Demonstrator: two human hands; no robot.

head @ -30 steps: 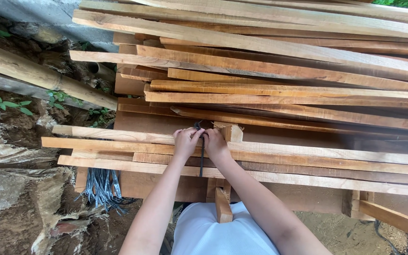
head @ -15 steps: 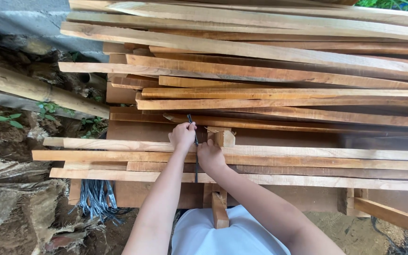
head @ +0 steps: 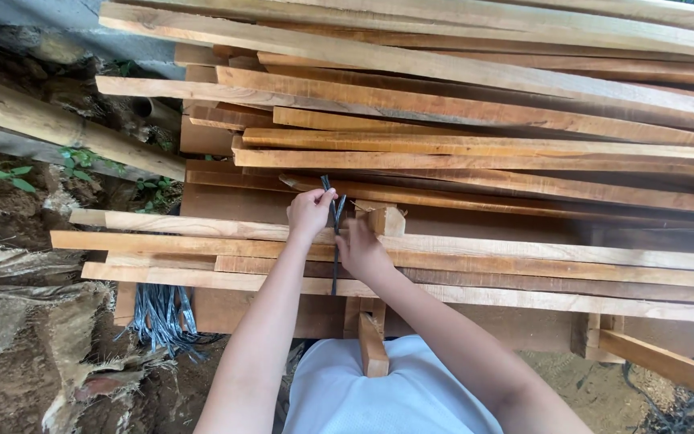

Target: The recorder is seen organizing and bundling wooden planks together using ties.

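My left hand (head: 309,212) grips a thin dark strap (head: 335,241) near its upper end, which sticks up between the fingers. My right hand (head: 361,251) sits just below and to the right, closed on the same strap where it runs down across the front planks. The strap wraps a bundle of long pale wooden slats (head: 475,257) lying across a wooden stand. A short upright wooden post (head: 385,220) rises right beside my right hand.
A big stack of rough planks (head: 459,104) fills the upper half. A bunch of loose dark straps (head: 158,313) hangs at lower left. A thick log (head: 58,124) and earth bank lie at left. A wooden frame leg (head: 373,345) stands by my lap.
My left hand has risen with the strap end, pulling it upward. My right hand has slid down and right along the strap. The camera view shifted slightly.
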